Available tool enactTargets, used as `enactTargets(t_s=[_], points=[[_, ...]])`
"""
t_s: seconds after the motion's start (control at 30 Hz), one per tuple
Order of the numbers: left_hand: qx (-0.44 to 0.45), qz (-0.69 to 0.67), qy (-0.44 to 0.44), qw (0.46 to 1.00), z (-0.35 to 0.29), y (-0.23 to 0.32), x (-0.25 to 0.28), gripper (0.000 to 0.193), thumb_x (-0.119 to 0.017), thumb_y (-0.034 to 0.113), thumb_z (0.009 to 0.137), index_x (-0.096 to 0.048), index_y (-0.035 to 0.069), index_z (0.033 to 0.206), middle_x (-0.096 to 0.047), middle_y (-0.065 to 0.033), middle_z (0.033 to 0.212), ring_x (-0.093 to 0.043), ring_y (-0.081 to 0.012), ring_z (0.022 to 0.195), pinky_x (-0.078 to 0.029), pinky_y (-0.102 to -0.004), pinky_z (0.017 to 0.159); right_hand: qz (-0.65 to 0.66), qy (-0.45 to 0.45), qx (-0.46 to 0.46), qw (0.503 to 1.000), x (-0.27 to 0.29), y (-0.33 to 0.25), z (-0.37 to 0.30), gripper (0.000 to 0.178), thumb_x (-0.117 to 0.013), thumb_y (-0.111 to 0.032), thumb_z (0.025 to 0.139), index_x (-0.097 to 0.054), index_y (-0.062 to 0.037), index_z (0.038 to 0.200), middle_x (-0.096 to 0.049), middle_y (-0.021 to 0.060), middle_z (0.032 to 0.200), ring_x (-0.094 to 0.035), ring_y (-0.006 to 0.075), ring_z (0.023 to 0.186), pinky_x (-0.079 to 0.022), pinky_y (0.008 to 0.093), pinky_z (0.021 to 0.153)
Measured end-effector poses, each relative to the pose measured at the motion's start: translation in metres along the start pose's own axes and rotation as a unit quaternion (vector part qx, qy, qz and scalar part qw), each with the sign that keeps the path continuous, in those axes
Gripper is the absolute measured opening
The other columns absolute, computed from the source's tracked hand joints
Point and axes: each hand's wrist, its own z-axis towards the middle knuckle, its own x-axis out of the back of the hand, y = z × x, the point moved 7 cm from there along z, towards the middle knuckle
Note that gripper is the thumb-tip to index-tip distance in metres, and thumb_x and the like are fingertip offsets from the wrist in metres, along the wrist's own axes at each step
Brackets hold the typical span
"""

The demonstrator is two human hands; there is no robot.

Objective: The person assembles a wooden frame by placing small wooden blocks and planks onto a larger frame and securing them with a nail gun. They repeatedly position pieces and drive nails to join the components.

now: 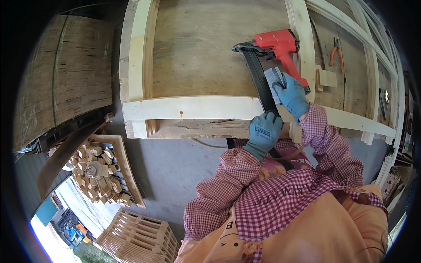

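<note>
The red nail gun (276, 48) lies on the wooden frame (193, 107); it looks heavy and rigid; left hand (263, 131) grips its black magazine's end; right hand (291, 94) pinches a nail strip (274, 79) beside the handle.

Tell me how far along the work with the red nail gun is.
Done: the wooden frame already lies assembled on the plywood sheet. In hand: the left hand grips the black magazine of the red nail gun while the right hand holds a grey strip of fasteners against it. Left: the strip is not yet fully in.
</note>
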Motion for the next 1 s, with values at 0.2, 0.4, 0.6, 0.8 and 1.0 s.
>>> enactTargets(t_s=[0.2, 0.4, 0.6, 0.8, 1.0], points=[[-0.014, 0.015, -0.002, 1.0, -0.002, 0.004, -0.005, 0.018, -0.065, 0.022, 0.068, -0.055, 0.012, 0.078, -0.053, -0.0059, 0.078, -0.056, -0.0238, 0.069, -0.045, -0.038, 0.058, 0.127, -0.009, -0.13, 0.983, -0.022, 0.055, -0.028, 0.031, -0.064, -0.03, 0.078, -0.059, -0.0057, 0.097, -0.064, 0.0148, 0.089, -0.061, 0.0328, 0.084, -0.047, 0.0395, 0.077], [-0.01, 0.019, -0.02, 1.0, -0.002, 0.002, -0.007, 0.021, -0.066, 0.025, 0.067, -0.055, 0.012, 0.08, -0.053, -0.0057, 0.08, -0.055, -0.024, 0.071, -0.045, -0.0386, 0.06, 0.127, -0.065, -0.094, 0.985, -0.035, 0.064, -0.019, 0.03, -0.062, -0.031, 0.08, -0.059, -0.009, 0.1, -0.064, 0.0134, 0.09, -0.061, 0.031, 0.085, -0.047, 0.0406, 0.078], [-0.014, 0.013, -0.007, 1.0, -0.003, 0.002, -0.005, 0.022, -0.067, 0.025, 0.067, -0.055, 0.012, 0.081, -0.053, -0.0059, 0.081, -0.055, -0.0241, 0.071, -0.045, -0.0383, 0.06, -0.133, -0.218, -0.026, 0.966, -0.01, 0.008, -0.026, 0.032, -0.054, -0.034, 0.085, -0.057, -0.0123, 0.108, -0.063, 0.0157, 0.096, -0.061, 0.0322, 0.089, -0.047, 0.0418, 0.079], [-0.004, 0.003, -0.026, 1.0, -0.004, 0.0, -0.008, 0.02, -0.066, 0.023, 0.068, -0.055, 0.013, 0.08, -0.052, -0.0058, 0.081, -0.055, -0.0238, 0.071, -0.045, -0.0383, 0.06, 0.165, 0.046, 0.069, 0.983, -0.002, -0.013, 0.002, 0.039, -0.063, -0.014, 0.081, -0.054, -0.0103, 0.119, -0.063, 0.016, 0.097, -0.063, 0.03, 0.081, -0.05, 0.0356, 0.074], [-0.006, 0.001, -0.005, 1.0, -0.004, 0.0, -0.007, 0.018, -0.065, 0.021, 0.068, -0.054, 0.013, 0.08, -0.052, -0.0058, 0.081, -0.055, -0.0236, 0.071, -0.045, -0.0385, 0.059, 0.239, 0.01, -0.052, 0.97, -0.002, 0.043, 0.013, 0.025, -0.054, -0.023, 0.09, -0.057, -0.0046, 0.106, -0.064, 0.0142, 0.083, -0.064, 0.0255, 0.075, -0.051, 0.0354, 0.06]])
